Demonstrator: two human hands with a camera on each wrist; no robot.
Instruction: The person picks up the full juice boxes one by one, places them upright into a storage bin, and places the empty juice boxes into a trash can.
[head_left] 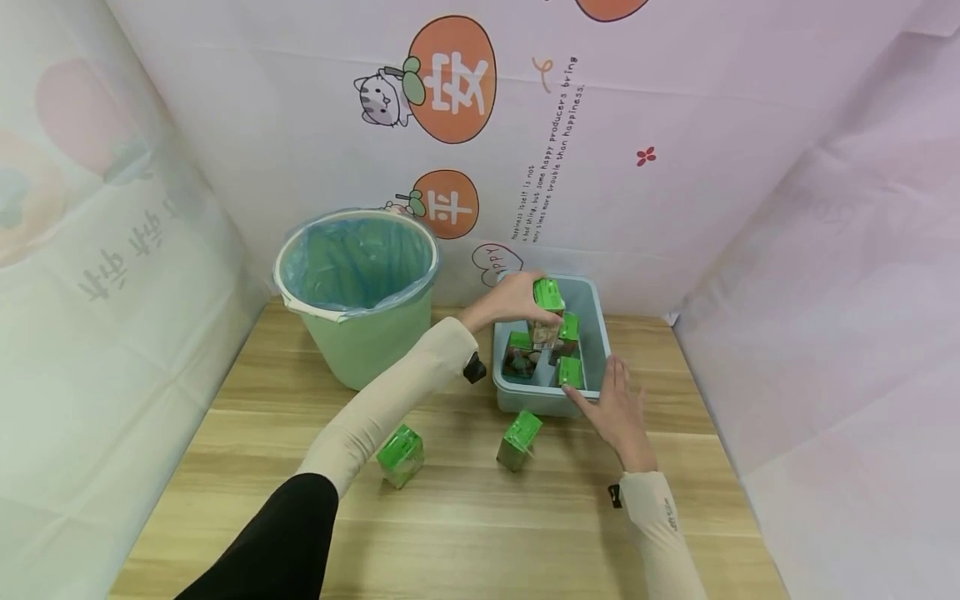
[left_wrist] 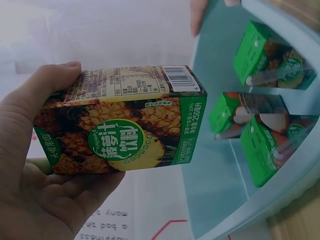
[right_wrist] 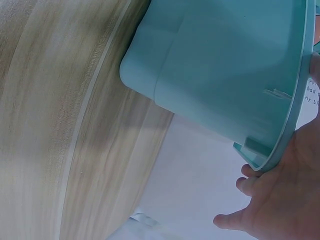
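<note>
My left hand (head_left: 513, 298) grips a pineapple juice carton (left_wrist: 125, 125) between thumb and fingers, holding it above a light blue plastic bin (head_left: 528, 402). In the left wrist view the carton lies sideways and its printed front shows. Inside the bin are three more green-topped juice cartons, among them one at the left (head_left: 519, 354) and one by the front wall (head_left: 570, 372). My right hand (head_left: 618, 412) rests against the bin's front right corner. Its fingers are spread along the outside, and its thumb touches the rim.
Two green-topped juice cartons stand on the wooden table (head_left: 465, 533) in front of the bin, one nearer (head_left: 519, 440) and one farther left (head_left: 401, 457). A green bucket (head_left: 337, 342) with a blue liner stands left of the bin. Printed cloth (head_left: 637, 217) hangs behind and at both sides.
</note>
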